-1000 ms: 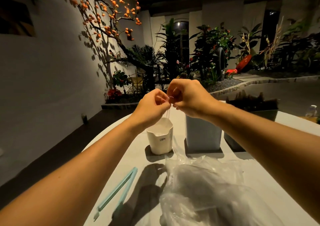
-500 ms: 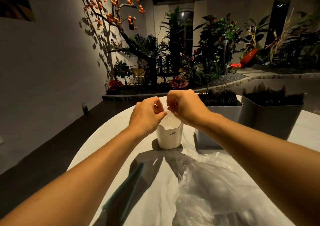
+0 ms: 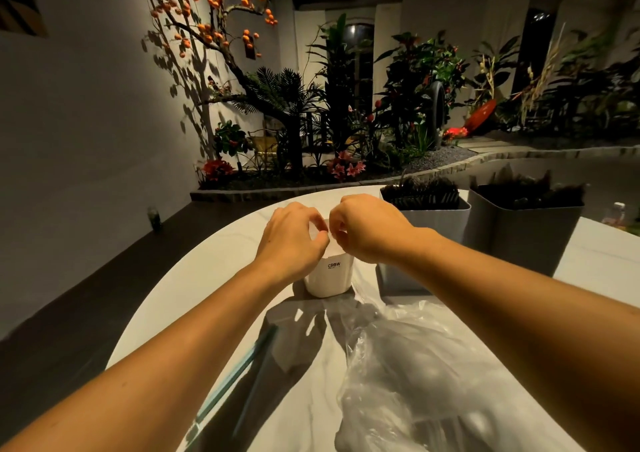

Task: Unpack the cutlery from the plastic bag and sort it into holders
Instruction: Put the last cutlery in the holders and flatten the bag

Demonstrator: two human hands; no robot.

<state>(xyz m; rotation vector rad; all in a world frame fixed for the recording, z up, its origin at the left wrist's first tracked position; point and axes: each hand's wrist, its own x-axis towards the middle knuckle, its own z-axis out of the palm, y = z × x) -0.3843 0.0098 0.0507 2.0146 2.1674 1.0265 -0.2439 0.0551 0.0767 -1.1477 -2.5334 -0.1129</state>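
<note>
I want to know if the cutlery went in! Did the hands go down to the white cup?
Yes. The left hand and right hand have dropped from well above the white cup to its rim, which they now cover.

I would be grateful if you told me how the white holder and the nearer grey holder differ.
The white holder is small, rounded and printed with lettering; the grey holder is taller, squarer and plain. Dark cutlery fills the grey holder, while the white holder's contents are hidden behind both hands. Both stand upright on the table.

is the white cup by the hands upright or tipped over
Upright: the white cup stands on its base on the table, logo level, rim behind the hands.
</note>
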